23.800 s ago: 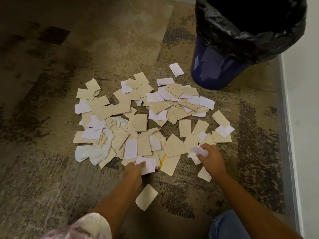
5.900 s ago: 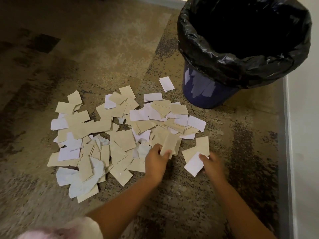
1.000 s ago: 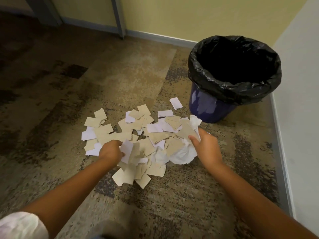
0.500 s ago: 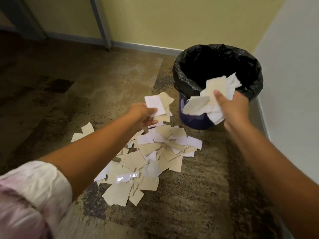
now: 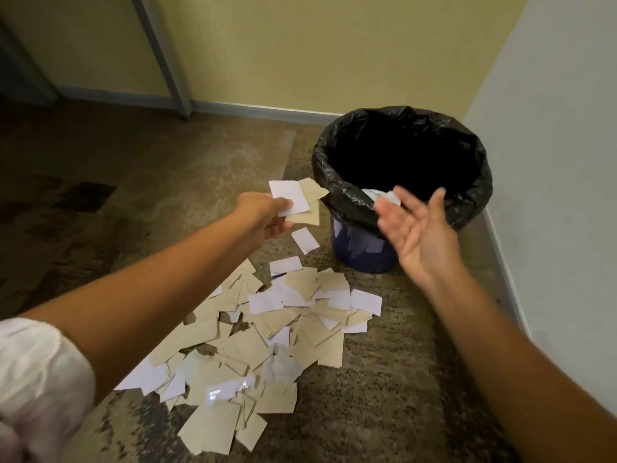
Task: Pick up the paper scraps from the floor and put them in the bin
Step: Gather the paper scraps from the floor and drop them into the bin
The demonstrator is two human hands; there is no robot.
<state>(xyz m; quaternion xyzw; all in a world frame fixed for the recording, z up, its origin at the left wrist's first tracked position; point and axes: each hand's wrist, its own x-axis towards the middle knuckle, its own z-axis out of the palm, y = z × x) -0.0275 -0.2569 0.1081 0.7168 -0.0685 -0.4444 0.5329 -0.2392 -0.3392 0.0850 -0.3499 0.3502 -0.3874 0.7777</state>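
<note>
A blue bin lined with a black bag stands in the corner of the room. My right hand hovers at the bin's near rim, palm up and fingers spread, holding nothing. White scraps show just inside the rim beyond its fingertips. My left hand is raised left of the bin and pinches a small bunch of white and tan scraps. A pile of several tan and white paper scraps lies on the carpet below both arms.
A white wall runs close along the bin's right side, a yellow wall behind it. A grey metal leg slants down to the floor at the back left. Mottled brown carpet spreads to the left.
My right hand has let go of its bundle of scraps at the bin and now stands open. My left hand has moved closer to the bin's rim with its scraps.
</note>
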